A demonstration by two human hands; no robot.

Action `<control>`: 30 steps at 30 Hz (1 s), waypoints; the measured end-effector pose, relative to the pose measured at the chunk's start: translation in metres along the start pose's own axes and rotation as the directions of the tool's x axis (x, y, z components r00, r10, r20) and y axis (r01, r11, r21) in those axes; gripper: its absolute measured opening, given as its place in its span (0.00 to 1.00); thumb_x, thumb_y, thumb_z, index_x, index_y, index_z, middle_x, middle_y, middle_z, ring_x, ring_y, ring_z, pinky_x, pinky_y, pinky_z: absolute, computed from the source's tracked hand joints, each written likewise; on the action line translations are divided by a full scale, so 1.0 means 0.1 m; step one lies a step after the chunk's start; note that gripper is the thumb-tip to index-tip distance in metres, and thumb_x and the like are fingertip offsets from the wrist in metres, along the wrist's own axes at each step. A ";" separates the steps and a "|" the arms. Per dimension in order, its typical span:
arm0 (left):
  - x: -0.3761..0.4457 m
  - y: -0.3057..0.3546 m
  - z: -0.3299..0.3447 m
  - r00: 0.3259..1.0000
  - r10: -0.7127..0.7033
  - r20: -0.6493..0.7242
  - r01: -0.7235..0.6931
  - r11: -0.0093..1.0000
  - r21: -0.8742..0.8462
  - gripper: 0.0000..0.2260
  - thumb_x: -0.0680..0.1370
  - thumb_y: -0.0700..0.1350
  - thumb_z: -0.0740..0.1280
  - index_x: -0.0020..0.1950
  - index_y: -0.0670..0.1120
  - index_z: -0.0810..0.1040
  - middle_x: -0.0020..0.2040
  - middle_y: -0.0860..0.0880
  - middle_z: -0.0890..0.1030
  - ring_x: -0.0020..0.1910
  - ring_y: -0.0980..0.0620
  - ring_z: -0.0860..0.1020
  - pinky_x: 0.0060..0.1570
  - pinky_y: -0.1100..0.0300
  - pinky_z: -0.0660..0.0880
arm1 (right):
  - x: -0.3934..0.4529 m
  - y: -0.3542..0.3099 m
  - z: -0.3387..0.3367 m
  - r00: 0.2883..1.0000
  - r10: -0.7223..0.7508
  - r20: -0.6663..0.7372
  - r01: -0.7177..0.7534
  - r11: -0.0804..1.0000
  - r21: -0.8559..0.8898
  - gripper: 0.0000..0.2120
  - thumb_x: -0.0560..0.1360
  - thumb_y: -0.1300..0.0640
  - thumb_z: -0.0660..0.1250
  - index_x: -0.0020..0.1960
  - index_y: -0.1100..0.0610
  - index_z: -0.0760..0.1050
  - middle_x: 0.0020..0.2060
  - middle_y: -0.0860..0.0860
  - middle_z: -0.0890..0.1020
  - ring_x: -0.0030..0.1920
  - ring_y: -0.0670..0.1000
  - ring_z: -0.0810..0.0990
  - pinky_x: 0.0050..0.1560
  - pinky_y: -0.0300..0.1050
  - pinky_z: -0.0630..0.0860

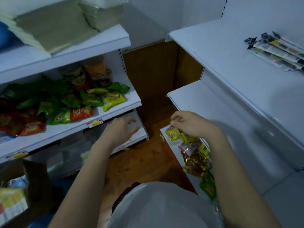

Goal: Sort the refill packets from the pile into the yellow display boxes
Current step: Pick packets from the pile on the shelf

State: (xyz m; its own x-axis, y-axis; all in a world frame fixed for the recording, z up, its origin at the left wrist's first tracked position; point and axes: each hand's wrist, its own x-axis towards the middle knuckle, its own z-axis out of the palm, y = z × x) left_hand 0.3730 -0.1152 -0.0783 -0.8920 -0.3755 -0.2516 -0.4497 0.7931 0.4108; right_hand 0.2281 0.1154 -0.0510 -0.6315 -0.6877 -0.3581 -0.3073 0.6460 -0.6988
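while blurred, both hands (122, 127) hover near packets (189, 142).

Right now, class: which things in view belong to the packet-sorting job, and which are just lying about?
Belonging to the job:
- pile of packets on the low right shelf
- right hand above that pile
- left hand, fingers spread

Lying about:
- folded cloths on the top left shelf
- sachet strips on the upper right shelf
- cups behind the left-shelf packets

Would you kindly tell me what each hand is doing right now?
Left hand: open, fingers spread, holding nothing.
Right hand: fingers curled above the packet pile; grip cannot be told.
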 end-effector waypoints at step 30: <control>3.50 3.74 0.00 0.094 0.992 0.081 -0.995 0.092 0.035 0.30 0.76 0.60 0.55 0.75 0.49 0.70 0.73 0.47 0.72 0.72 0.45 0.69 0.68 0.44 0.69 | 0.49 1.31 -2.37 0.191 0.229 -0.954 -0.613 0.788 0.067 0.28 0.77 0.41 0.57 0.69 0.56 0.74 0.63 0.54 0.78 0.64 0.59 0.74 0.62 0.56 0.73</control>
State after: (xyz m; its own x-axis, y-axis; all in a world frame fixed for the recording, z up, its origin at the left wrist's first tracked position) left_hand -0.1073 0.0503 -0.0125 -0.5266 0.7905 0.3128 0.8481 0.4632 0.2573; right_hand -0.0115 0.2449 -0.0132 -0.8705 0.3331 0.3623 0.1924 0.9079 -0.3724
